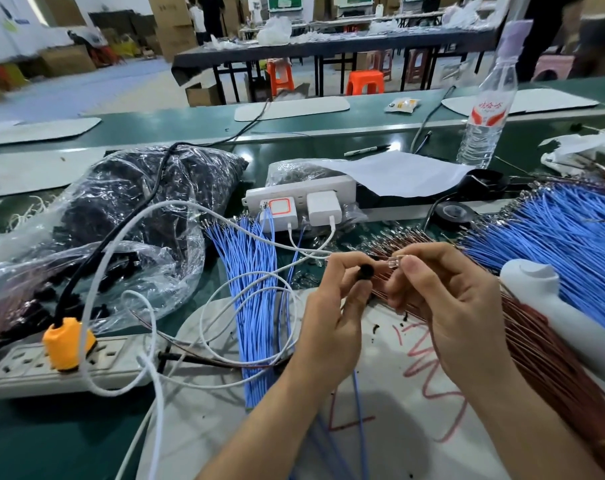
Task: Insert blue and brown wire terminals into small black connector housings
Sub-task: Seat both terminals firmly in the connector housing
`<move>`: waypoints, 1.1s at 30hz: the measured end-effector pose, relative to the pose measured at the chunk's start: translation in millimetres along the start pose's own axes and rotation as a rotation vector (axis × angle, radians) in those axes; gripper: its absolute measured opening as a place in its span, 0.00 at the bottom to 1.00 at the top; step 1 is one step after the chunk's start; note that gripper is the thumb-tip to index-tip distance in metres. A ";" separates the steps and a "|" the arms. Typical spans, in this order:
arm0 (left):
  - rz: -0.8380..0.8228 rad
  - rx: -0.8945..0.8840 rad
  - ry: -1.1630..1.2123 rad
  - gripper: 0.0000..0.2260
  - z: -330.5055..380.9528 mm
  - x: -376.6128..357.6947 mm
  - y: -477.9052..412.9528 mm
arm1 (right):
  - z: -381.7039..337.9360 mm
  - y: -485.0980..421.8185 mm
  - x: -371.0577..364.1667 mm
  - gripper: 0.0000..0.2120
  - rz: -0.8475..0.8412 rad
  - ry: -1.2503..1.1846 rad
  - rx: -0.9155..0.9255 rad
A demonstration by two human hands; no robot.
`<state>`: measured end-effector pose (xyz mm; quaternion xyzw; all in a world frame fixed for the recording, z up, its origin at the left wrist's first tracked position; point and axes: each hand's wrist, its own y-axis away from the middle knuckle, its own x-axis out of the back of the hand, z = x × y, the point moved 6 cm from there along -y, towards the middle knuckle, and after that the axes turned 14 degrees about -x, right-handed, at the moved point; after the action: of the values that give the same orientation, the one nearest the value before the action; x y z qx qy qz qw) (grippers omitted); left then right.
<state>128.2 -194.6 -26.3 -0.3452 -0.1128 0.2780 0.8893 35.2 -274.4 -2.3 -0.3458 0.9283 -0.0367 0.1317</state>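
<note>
A grey mat [398, 393] scrawled in red lies on the green bench [34, 438]. Above it, the left hand [332, 320] has its grip clamped on a black connector housing [366, 270], one end facing the viewer. The right hand [450, 306] pinches a small clear piece [396, 263] just beside it. Brown wires [543, 351] run lengthwise from near right to far left. Beyond stand a water bottle [484, 109], then long tables [329, 46] and orange stools [365, 83] in a workshop hall.

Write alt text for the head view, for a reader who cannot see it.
The left hand pinches a black connector housing while the right hand pinches a terminal beside it, at a green workbench. Bundles of blue wires and brown wires fan out around them; a bag of black parts lies left.
</note>
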 end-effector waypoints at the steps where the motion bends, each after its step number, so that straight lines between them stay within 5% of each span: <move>1: -0.006 -0.005 -0.004 0.07 0.7 -0.2 0.1 | -0.8 0.8 -1.0 0.07 0.002 0.018 0.007; 14: -0.013 -0.040 -0.047 0.07 1.6 0.9 -0.2 | -2.8 4.2 -4.0 0.05 0.002 0.122 0.056; 23: -0.009 0.002 -0.227 0.08 -4.2 3.5 1.0 | -4.1 0.6 2.2 0.08 0.094 0.514 0.148; 33: -0.021 0.121 -0.142 0.09 -8.3 1.9 4.1 | 7.9 -11.6 13.6 0.05 -0.035 0.303 -0.088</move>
<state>131.3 -195.6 -35.2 -0.2689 -0.1622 0.2986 0.9012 34.7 -291.9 -11.0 -0.3580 0.9320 -0.0499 -0.0257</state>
